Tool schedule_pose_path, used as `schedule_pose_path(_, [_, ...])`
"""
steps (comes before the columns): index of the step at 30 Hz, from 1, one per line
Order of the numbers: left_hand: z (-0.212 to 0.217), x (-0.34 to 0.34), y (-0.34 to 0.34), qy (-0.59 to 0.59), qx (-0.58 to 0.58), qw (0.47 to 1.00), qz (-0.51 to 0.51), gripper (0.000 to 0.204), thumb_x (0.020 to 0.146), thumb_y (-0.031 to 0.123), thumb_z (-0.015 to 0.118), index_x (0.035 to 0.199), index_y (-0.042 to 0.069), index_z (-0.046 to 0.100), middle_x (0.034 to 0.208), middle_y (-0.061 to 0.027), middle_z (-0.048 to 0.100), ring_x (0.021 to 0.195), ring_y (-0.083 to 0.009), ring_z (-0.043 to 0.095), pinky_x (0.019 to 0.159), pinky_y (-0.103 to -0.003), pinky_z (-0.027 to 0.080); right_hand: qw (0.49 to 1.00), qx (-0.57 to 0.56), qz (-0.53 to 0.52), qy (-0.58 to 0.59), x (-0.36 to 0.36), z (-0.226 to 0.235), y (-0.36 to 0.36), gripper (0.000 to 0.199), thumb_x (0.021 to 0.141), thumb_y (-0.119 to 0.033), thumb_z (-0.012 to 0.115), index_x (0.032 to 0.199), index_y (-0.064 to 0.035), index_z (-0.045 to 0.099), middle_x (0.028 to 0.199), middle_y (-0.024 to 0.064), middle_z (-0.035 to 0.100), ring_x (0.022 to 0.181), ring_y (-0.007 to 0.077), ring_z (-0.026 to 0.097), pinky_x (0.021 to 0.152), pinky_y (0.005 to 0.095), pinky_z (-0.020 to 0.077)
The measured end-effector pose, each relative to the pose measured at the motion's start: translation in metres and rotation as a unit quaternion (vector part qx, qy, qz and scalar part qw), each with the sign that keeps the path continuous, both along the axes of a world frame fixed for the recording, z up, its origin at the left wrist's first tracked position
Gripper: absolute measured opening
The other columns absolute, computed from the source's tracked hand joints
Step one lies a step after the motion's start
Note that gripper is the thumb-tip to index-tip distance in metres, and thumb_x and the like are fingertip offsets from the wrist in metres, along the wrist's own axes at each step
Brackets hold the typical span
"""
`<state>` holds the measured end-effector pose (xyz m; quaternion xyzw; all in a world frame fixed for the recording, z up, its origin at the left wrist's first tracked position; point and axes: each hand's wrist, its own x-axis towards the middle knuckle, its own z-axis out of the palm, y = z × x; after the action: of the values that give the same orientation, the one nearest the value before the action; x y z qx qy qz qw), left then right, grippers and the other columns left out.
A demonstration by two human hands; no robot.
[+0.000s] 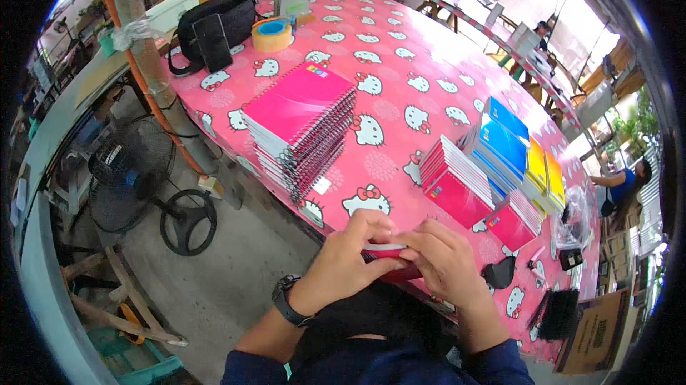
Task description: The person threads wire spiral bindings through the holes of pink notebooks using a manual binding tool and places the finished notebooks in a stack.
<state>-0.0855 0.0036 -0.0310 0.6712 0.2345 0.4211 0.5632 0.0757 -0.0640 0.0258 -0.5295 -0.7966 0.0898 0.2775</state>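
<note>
At the table's near edge my left hand (346, 260), a black watch on its wrist, and my right hand (444, 262) close their fingers on a small notebook (401, 274). Its pale top edge and part of a dark red side show; the fingers hide the rest. Ahead and to the left stands a tall stack of pink spiral notebooks (296, 103) with dark wire coils. To the right of my hands sit piles of pink notebooks (457, 196), blue notebooks (500, 146) and yellow notebooks (544, 171).
The table (386, 163) has a pink cat-print cover. On its left lie a black bag (236, 13), a phone (213, 42) and tape rolls (271, 35). On its right are clear plastic (574, 224) and black binding coils (561, 313). A fan (132, 174) stands left; people sit farther back.
</note>
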Motion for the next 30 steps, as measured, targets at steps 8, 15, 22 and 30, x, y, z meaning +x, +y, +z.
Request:
schedule_pose_path(8, [0.042,-0.054,0.109,-0.240,0.136,0.914,0.297,0.047,0.083,0.008,0.064,0.124,-0.003,0.044,0.124,-0.0104,0.046,0.103,-0.0159,0.047,0.091,-0.029,0.037,0.959,0.156,-0.062,0.229,0.010,0.021,0.113,0.038,0.090,-0.023,0.055,0.123,-0.0040,0.051,0.122,0.0152,0.055,0.109,0.0245,0.054,0.091,0.0363,0.0415])
schedule_pose_path(15, [0.031,-0.060,0.152,0.117,0.192,0.860,0.458,0.048,0.073,0.019,0.076,0.112,0.001,0.054,0.104,-0.0078,0.054,0.092,-0.0167,0.052,0.084,-0.026,0.041,0.884,0.062,-0.042,0.461,-0.015,-0.038,0.218,0.031,0.091,-0.026,0.055,0.112,-0.0036,0.061,0.095,0.0123,0.065,0.088,0.0177,0.060,0.080,0.0282,0.0442])
schedule_pose_path(22, [-0.003,-0.034,0.185,-0.241,0.060,0.923,0.294,0.016,0.089,0.009,0.050,0.097,-0.001,0.059,0.091,-0.0054,0.061,0.082,-0.0119,0.055,0.078,-0.025,0.043,0.875,0.203,-0.157,0.410,-0.037,-0.040,0.243,0.027,0.090,-0.025,0.055,0.088,0.0005,0.062,0.066,0.0115,0.056,0.063,0.0172,0.054,0.059,0.0326,0.0413])
schedule_pose_path(30, [-0.009,-0.020,0.183,-0.284,0.050,0.893,0.345,0.008,0.086,0.004,0.048,0.082,-0.001,0.054,0.090,-0.0133,0.063,0.082,-0.0156,0.057,0.080,-0.029,0.045,0.881,0.246,-0.119,0.386,-0.023,-0.053,0.247,0.017,0.087,-0.012,0.056,0.096,0.0017,0.059,0.087,0.0073,0.055,0.080,0.0163,0.054,0.072,0.0284,0.0438])
